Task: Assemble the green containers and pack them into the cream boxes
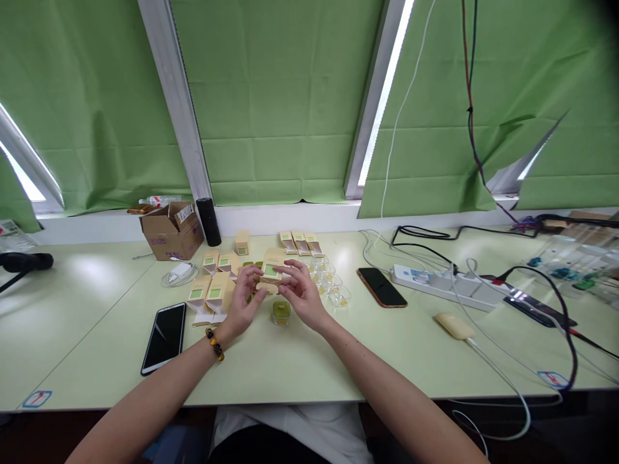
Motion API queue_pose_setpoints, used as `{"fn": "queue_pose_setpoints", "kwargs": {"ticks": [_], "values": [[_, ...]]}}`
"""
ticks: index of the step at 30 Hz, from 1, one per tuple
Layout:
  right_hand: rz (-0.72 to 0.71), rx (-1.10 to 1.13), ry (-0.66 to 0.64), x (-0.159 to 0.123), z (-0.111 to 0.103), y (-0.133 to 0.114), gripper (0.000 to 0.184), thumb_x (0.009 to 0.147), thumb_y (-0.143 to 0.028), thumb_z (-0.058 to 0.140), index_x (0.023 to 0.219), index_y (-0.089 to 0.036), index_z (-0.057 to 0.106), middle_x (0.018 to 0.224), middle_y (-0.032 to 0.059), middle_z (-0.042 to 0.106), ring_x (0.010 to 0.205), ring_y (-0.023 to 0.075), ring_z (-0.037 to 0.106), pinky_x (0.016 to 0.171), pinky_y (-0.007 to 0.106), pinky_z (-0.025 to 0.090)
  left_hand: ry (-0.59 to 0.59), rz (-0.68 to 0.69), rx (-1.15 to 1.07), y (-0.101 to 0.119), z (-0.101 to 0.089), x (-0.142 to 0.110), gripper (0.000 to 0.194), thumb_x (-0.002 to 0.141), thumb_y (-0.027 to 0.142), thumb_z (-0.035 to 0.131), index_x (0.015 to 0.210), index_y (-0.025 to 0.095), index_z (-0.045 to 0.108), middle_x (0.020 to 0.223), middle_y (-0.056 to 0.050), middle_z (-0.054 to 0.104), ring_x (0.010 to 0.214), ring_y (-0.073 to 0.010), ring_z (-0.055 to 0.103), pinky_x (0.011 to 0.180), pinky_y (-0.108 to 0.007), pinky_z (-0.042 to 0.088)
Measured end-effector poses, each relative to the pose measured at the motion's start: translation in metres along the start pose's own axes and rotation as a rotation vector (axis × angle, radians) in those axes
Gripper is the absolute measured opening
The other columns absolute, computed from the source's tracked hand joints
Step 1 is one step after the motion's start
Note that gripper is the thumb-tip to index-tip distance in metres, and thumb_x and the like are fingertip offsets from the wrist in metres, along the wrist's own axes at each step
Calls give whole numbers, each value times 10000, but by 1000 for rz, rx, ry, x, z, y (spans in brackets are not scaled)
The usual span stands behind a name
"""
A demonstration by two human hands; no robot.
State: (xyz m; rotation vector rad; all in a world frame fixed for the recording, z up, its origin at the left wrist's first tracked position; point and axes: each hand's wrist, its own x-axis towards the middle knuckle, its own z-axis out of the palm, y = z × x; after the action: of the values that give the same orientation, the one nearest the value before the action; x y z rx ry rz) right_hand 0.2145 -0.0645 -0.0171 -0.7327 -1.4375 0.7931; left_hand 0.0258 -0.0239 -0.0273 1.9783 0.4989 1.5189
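Note:
Between my two hands is a small tan carton [271,269] with a square window showing the table's green. My left hand [245,298] grips its left side and the lower flap. On the right side, the fingers and thumb of my right hand [302,293] close on the same carton. Just below them on the table stands a small clear jar with a green lid [281,312]. More tan cartons [216,294] with windows stand left of my left hand, some with flaps open. Several clear small containers [331,283] sit beyond my right hand.
A phone [164,336] lies at left, another phone [382,287] at right. Behind stand a cardboard box [171,238], a black cylinder [208,222] and three tan cartons [300,243]. A power strip [447,287], cables and a cream mouse-like object [453,326] occupy the right side.

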Motion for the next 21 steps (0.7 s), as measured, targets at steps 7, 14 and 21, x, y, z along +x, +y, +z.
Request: {"fn": "queue_pose_setpoints", "kwargs": {"ticks": [7, 14, 21], "values": [[-5, -27, -44, -3, 1, 0, 409, 947, -405, 752, 1349, -349, 698, 1406, 65, 347, 931, 123, 714, 1048, 443, 607, 33, -220, -319, 5, 3, 1, 328, 954, 441, 708, 1175, 262, 544, 1151, -46, 499, 931, -155, 539, 719, -244, 528], [-1, -39, -51, -3, 3, -1, 461, 902, -412, 805, 1349, -360, 702, 1339, 44, 348, 909, 105, 696, 1066, 446, 604, 67, -224, -308, 7, 3, 3, 292, 945, 428, 729, 1093, 256, 545, 1108, -24, 485, 855, -129, 526, 698, -237, 506], [-5, -2, -24, -2, 3, 2, 425, 899, -418, 816, 1310, -365, 722, 1293, 32, 356, 875, 89, 691, 1027, 410, 612, 87, -168, -202, 1, 6, 0, 415, 945, 478, 735, 1258, 275, 552, 1231, -77, 554, 990, -178, 604, 800, -289, 549]]}}
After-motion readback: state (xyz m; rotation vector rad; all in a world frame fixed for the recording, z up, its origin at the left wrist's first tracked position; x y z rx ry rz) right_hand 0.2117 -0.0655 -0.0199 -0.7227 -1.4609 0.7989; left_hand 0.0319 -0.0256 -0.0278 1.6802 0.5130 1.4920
